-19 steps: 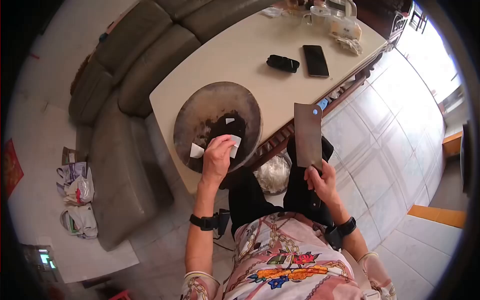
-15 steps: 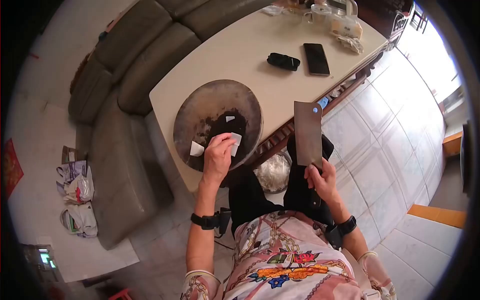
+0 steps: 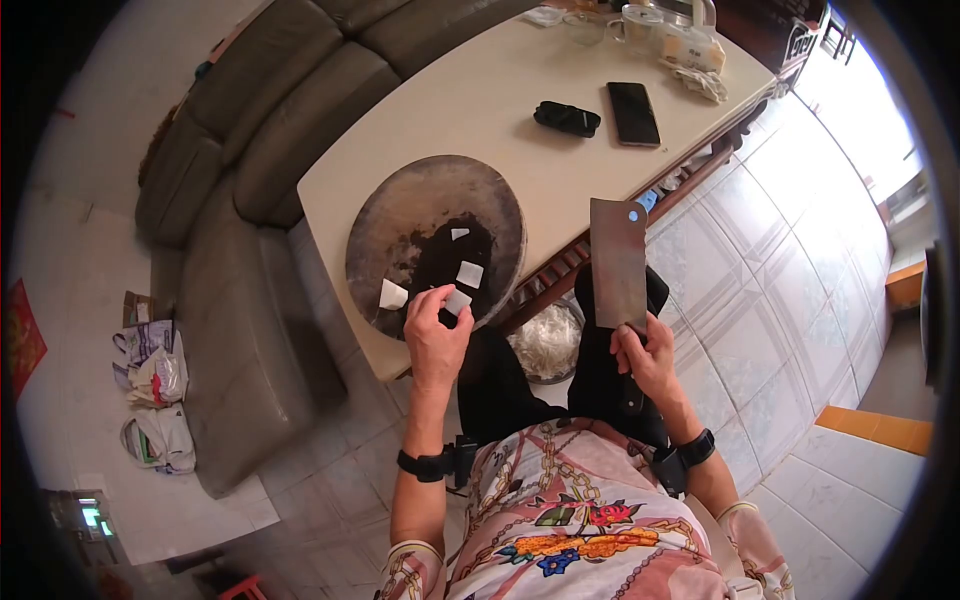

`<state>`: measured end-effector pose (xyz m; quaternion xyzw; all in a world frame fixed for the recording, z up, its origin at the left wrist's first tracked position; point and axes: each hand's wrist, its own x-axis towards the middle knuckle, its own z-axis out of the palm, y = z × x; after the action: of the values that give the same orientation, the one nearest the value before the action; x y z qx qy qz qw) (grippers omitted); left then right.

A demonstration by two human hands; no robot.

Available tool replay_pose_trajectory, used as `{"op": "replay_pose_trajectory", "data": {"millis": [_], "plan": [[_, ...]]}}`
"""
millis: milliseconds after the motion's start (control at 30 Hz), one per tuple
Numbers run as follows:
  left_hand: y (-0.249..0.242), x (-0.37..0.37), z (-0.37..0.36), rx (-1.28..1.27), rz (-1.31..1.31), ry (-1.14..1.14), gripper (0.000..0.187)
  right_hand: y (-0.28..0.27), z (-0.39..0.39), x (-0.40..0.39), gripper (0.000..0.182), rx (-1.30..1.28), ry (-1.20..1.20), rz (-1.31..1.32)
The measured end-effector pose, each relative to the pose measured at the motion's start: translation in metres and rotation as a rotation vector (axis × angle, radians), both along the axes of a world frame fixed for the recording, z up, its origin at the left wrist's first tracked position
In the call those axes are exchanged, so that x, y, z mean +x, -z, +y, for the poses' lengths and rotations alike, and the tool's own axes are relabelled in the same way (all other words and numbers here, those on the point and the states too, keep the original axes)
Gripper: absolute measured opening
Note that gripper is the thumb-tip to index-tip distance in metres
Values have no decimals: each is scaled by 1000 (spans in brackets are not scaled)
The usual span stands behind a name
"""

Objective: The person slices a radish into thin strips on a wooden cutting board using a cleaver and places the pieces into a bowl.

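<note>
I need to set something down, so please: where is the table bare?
The table is bare between the round board and black object, and between board and sofa. Its far end, with glass mug and pack, is crowded; so is the board's near part: white pieces, left hand.

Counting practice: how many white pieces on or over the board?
4: one at left on the board, two on its dark patch, one in the left hand; more may hide.

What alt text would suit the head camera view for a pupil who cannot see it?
A person's right hand holds a cleaver while the left hand pinches a white piece over a round chopping board. Three more white pieces lie on the board, which rests on a pale table.
</note>
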<state>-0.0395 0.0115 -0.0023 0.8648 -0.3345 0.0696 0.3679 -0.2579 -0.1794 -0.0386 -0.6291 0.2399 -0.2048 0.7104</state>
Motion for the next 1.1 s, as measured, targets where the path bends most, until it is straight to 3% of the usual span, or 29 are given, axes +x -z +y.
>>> {"op": "replay_pose_trajectory", "data": {"millis": [200,500,700,800,1100], "plan": [[3,-6,3,-80,84,-81,33,-1,1,1,11,-8,0,17],[-6,3,3,-56,55,-24,31,0,2,1,11,-14,1,26],[-16,42,-15,59,-82,310,33,-2,0,-1,12,-13,0,44],[-17,48,-23,112,42,359,30,-2,1,1,12,-7,7,43],[-11,56,-21,131,54,369,25,0,1,0,12,35,29,22]]}}
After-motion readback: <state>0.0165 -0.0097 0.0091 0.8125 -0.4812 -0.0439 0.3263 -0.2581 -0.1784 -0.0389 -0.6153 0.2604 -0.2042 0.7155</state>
